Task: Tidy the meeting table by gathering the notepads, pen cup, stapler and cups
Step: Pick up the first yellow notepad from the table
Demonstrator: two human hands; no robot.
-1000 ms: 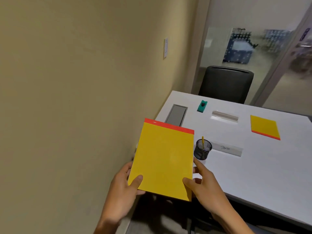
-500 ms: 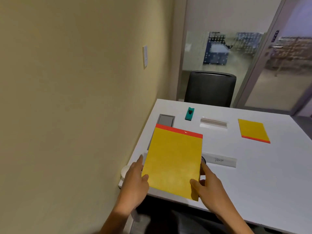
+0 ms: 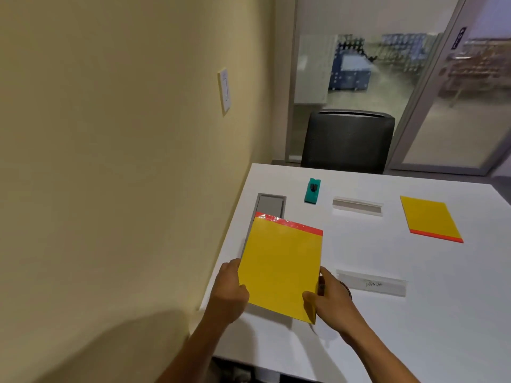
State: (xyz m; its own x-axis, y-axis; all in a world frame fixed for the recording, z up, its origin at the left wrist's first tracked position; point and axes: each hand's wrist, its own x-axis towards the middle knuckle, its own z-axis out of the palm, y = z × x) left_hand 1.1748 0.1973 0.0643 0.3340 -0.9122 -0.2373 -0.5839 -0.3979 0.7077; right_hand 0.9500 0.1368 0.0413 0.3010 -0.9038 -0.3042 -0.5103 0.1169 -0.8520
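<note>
A yellow notepad with a red top strip (image 3: 282, 261) hangs just above the white table (image 3: 414, 327) near its left edge. My left hand (image 3: 229, 291) grips its lower left corner and my right hand (image 3: 330, 297) grips its lower right corner. A second yellow notepad (image 3: 430, 218) lies flat at the far right. A teal stapler (image 3: 312, 190) sits toward the far side. The pen cup is almost wholly hidden behind the held notepad and my right hand.
A grey cable hatch (image 3: 271, 204) is set in the table beside the wall. Two clear name holders lie on the table, one far (image 3: 358, 206), one near (image 3: 373, 283). A black chair (image 3: 348, 140) stands at the far end, a glass door behind it.
Both hands have carried the notepad forward from off the table's near corner to over the table, lower down. It now covers the pen cup. The view has moved closer.
</note>
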